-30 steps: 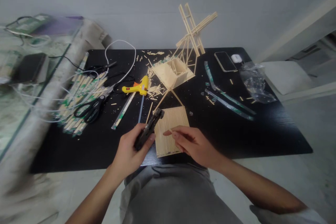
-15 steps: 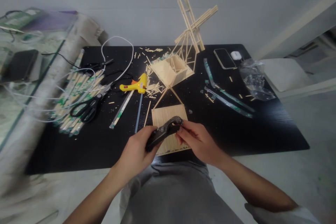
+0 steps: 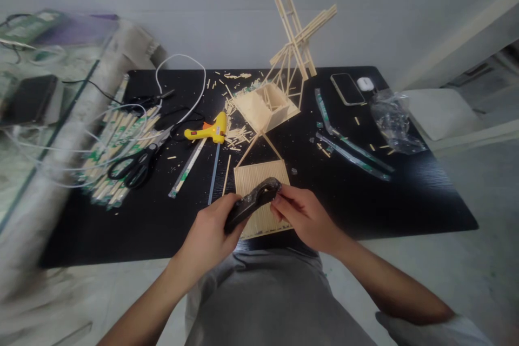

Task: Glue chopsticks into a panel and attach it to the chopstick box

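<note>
In my left hand [image 3: 214, 227] is a dark, elongated hand tool [image 3: 255, 199] with a curved, hollowed end; its exact kind is unclear. My right hand [image 3: 304, 213] is closed in a pinch at the far end of that tool. What lies between these fingertips is too small to make out. Below both hands rests a flat panel of thin wooden sticks [image 3: 259, 173], partly hidden by them. Two sticks in a V run from its far edge to a wooden windmill model [image 3: 261, 108] with crossed blades.
Left of the model lie a yellow glue gun [image 3: 206, 131], black-handled scissors [image 3: 135, 165] and many wrapped chopsticks [image 3: 117, 146] with white cable over them. Cut stick bits [image 3: 239, 135] are scattered around. To the right are a phone [image 3: 347, 90], empty wrappers [image 3: 352, 154] and a clear plastic bag [image 3: 395, 121].
The tool's far end has shifted very slightly left. Both hands keep nearly the same place and grip, and the things on the table have not moved.
</note>
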Demonstrator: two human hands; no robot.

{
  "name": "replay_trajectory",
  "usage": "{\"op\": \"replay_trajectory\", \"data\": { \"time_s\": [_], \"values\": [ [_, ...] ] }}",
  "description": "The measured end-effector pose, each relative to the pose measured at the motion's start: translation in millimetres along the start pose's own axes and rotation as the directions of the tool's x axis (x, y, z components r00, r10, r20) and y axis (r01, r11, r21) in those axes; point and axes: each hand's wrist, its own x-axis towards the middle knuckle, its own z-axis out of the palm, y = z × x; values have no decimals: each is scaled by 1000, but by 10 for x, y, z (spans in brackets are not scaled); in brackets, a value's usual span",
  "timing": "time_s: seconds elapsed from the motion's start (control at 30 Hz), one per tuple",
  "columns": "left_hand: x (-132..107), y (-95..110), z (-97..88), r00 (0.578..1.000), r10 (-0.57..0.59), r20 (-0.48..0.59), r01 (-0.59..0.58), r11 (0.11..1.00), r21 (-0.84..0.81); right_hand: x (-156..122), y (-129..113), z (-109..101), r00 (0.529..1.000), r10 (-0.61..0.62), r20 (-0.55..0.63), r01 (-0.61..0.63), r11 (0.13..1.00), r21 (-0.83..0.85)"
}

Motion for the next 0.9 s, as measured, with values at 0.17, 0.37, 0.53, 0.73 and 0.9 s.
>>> {"op": "replay_trajectory", "data": {
  "time_s": [0.17,0.37,0.53,0.73,0.9],
  "values": [
    [-7,16,-7,1000,-9,5,9,1000,4,6,-16,-3,1000,-5,6,5,1000,-13],
    [0,41,-22,1000,-22,17,22,1000,-1,22,-17,3,1000,-4,1,4,1000,-23],
    [0,55,-35,999,-26,27,26,1000,6,23,-37,3,1000,1,16,-1,1000,-29],
    [-8,47,-23,998,-55,31,55,998,12,29,-48,5,1000,0,23,1,1000,-31],
    [-27,23,-1,999,-53,6,52,996,72,33,-20,18,1000,6,16,-6,999,-33]
  ]
}}
